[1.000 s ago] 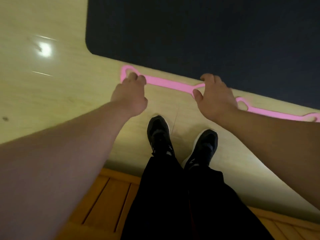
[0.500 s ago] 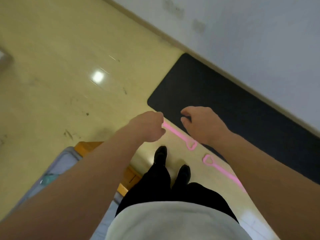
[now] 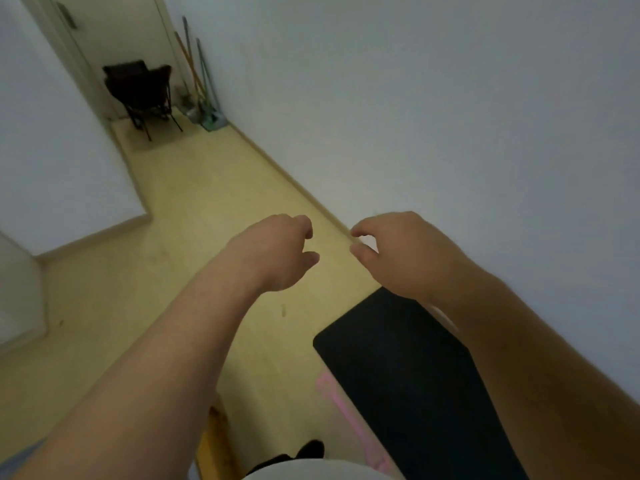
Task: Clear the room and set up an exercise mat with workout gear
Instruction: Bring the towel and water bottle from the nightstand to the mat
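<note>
A black exercise mat (image 3: 408,372) lies on the yellow floor along the white wall at lower right. A pink resistance band (image 3: 349,420) lies flat on the floor beside the mat's left edge. My left hand (image 3: 280,251) and my right hand (image 3: 398,254) hang in the air in front of me, well above the floor. Their fingers are loosely curled and both hold nothing. My right forearm covers part of the mat.
A dark folding chair (image 3: 142,88) stands at the far end of the corridor by a door. Brooms and a mop (image 3: 201,81) lean in the corner next to it. A wooden edge (image 3: 218,434) shows at the bottom by my foot.
My hands let go of the pink band, which now lies by the mat. I have straightened up, and the view has swung from the floor up to the corridor.
</note>
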The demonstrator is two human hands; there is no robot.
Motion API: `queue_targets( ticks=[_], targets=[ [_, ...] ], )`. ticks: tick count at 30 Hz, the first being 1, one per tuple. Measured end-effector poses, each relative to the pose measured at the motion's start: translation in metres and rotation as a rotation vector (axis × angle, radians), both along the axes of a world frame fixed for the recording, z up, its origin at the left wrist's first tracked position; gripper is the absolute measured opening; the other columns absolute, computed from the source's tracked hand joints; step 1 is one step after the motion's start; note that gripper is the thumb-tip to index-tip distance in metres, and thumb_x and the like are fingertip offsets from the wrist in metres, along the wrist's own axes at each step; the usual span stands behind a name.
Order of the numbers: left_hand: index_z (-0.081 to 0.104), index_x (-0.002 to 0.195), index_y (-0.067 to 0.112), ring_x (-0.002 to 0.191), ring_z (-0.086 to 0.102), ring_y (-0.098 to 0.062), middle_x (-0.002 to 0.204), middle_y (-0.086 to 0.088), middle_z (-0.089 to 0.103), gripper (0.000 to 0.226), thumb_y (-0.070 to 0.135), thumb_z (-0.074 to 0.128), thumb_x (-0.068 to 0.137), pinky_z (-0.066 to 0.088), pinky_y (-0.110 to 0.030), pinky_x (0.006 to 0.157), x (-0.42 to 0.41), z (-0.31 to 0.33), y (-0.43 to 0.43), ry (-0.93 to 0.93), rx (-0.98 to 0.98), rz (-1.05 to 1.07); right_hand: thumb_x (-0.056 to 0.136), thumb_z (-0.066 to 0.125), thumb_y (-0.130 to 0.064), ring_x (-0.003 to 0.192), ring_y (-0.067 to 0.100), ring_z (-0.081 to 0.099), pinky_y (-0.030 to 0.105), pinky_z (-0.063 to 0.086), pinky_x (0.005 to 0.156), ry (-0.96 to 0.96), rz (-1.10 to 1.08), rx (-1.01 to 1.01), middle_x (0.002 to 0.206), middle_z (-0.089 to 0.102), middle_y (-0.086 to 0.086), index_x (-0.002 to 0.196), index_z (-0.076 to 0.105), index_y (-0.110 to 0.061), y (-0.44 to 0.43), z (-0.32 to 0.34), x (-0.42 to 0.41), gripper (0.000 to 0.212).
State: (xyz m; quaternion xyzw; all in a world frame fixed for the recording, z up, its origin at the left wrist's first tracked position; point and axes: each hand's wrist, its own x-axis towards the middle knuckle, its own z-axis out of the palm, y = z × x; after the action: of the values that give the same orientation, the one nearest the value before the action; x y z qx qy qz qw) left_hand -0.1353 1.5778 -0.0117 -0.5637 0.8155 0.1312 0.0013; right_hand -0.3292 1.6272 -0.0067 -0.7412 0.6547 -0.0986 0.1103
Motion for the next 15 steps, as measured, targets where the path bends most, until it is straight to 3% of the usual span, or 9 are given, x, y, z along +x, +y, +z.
queue_targets(
  ticks=[5,9,15],
  targets=[
    [0.050,0.135,0.027,0.104,0.059,-0.016,0.124,0.007,0.057,0.042,0.046,0.055,0.097,0.052,-0.037,0.087,0.022,0.060,0.002,0.046,-0.208,0.061,0.103,0.048,-0.041,0.124,0.015,0.056,0.034,0.046,0.104,0.011,0.062,-0.168,0.139,0.059,-0.005,0.143,0.053,-0.028,-0.007,0.068,0.016,0.043],
    [0.043,0.143,0.028,0.123,0.053,-0.018,0.141,0.007,0.050,0.047,0.043,0.051,0.100,0.050,-0.037,0.095,0.036,0.094,0.001,0.046,-0.374,0.074,0.104,0.048,-0.035,0.119,0.017,0.058,0.037,0.048,0.099,-0.027,0.144,-0.293,0.133,0.062,-0.005,0.138,0.056,-0.026,-0.017,0.104,0.032,0.036],
    [0.031,0.152,0.030,0.135,0.044,-0.014,0.154,0.010,0.039,0.054,0.045,0.045,0.102,0.043,-0.033,0.103,0.068,0.114,-0.013,0.006,-0.509,0.020,0.103,0.050,-0.039,0.144,0.010,0.037,0.033,0.033,0.118,-0.071,0.183,-0.354,0.159,0.037,-0.011,0.157,0.030,-0.028,-0.052,0.118,0.061,0.058]
  ],
)
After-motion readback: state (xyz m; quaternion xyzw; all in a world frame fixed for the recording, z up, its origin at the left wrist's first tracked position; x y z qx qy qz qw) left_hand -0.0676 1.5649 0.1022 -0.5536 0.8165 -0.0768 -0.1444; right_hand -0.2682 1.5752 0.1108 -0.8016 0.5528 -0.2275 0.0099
